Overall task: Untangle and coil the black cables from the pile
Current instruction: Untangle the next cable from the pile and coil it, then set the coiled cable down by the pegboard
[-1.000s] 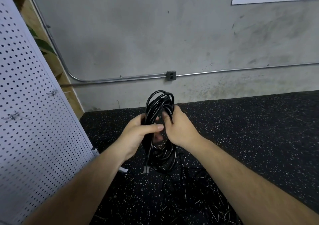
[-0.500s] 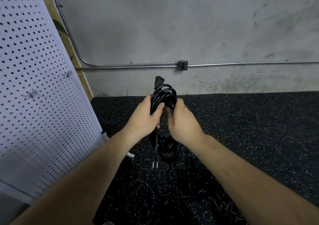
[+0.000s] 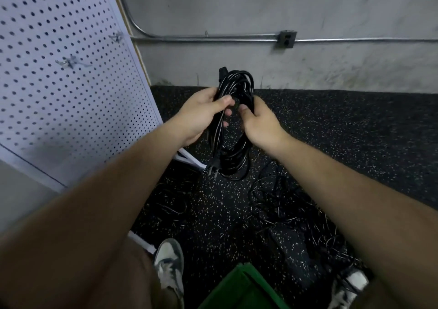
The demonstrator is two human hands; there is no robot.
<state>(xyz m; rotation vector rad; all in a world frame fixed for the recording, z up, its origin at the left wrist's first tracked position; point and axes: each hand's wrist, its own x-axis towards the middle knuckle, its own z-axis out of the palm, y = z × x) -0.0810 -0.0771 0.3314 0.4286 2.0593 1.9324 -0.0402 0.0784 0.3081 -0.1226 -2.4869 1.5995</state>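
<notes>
A coiled black power cable (image 3: pixel 233 142) hangs upright in front of me, held between both hands. My left hand (image 3: pixel 201 116) grips the coil's left strands, thumb across the front. My right hand (image 3: pixel 259 122) grips the right strands near the top. A pronged plug (image 3: pixel 213 168) dangles at the coil's lower left, and a connector end (image 3: pixel 222 70) pokes out at its top. Below, on the speckled black floor, lies the pile of tangled black cables (image 3: pixel 291 211).
A white pegboard panel (image 3: pixel 64 78) leans at my left, its white foot (image 3: pixel 189 160) close under the coil. A green bin corner (image 3: pixel 239 287) sits by my shoes (image 3: pixel 169 266). The concrete wall carries a metal conduit and outlet box (image 3: pixel 285 39).
The view has tilted downward, bringing the floor pile, my shoes and the green bin into sight. Both hands keep hold of the coil and have parted slightly.
</notes>
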